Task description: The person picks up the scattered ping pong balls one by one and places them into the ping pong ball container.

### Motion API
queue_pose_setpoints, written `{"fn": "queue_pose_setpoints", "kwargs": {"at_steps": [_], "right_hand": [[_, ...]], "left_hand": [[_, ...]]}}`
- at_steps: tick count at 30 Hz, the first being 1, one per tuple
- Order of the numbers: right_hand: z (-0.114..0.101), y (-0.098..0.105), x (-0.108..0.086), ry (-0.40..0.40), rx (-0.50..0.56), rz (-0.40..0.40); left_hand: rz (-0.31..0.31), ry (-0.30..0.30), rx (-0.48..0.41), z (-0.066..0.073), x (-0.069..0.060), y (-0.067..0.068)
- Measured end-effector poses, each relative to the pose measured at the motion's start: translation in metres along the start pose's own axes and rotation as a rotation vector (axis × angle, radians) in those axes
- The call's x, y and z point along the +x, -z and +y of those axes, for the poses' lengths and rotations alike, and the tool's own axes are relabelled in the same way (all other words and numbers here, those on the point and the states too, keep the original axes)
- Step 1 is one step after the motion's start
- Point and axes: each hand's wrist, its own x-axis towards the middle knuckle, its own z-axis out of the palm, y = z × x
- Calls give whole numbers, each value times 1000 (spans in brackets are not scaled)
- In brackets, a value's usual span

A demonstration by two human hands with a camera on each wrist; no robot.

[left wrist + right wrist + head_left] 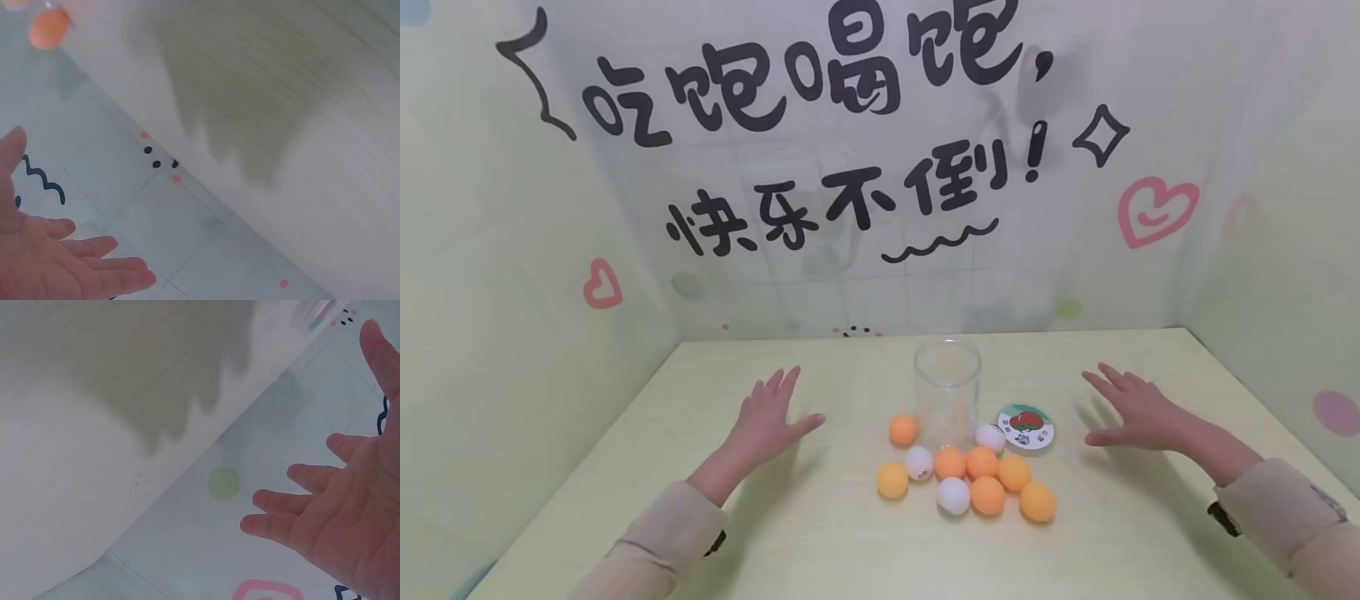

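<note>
In the head view a clear, open-topped cylinder (pixel 947 392) stands on the table, with several orange balls (pixel 987 496) and white balls (pixel 953 496) around its near side. A round printed disc (pixel 1026 427) lies to its right. The left hand (pixel 769 422) is spread above the table left of the balls, holding nothing. On the right, beyond the disc, the right hand (pixel 1142 414) hovers with fingers extended and empty. Both wrist views show the left palm (pixel 56 262) and right palm (pixel 350 512) bare, fingers apart.
The pale wooden table (pixel 820 542) meets a back wall (pixel 775 292) covered with a printed sheet of black characters and pink hearts. Similar sheets form the left and right sides. Each forearm wears a light sleeve with a dark item at the cuff.
</note>
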Motion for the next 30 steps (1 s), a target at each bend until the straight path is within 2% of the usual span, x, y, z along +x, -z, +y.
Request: {"fn": "queue_pose_setpoints", "kwargs": {"at_steps": [4,10,12,15,18,22,30], "right_hand": [[-17,2,-5,48,110,-16],[-39,9,-17,143,268,-97],[-45,10,-21,169,293,-120],[-55,8,-26,199,258,-132],[-64,3,-29,233,216,-132],[-75,-4,-30,274,192,-121],[-84,-12,-29,308,181,-118]], "left_hand": [[60,-71,-76,22,4,-1],[123,-213,-179,67,13,-6],[130,-254,-216,81,17,-10],[121,-301,-253,96,22,-18],[107,-321,-251,105,25,-24],[96,-308,-258,112,28,-29],[63,-275,-420,117,34,-39]]}}
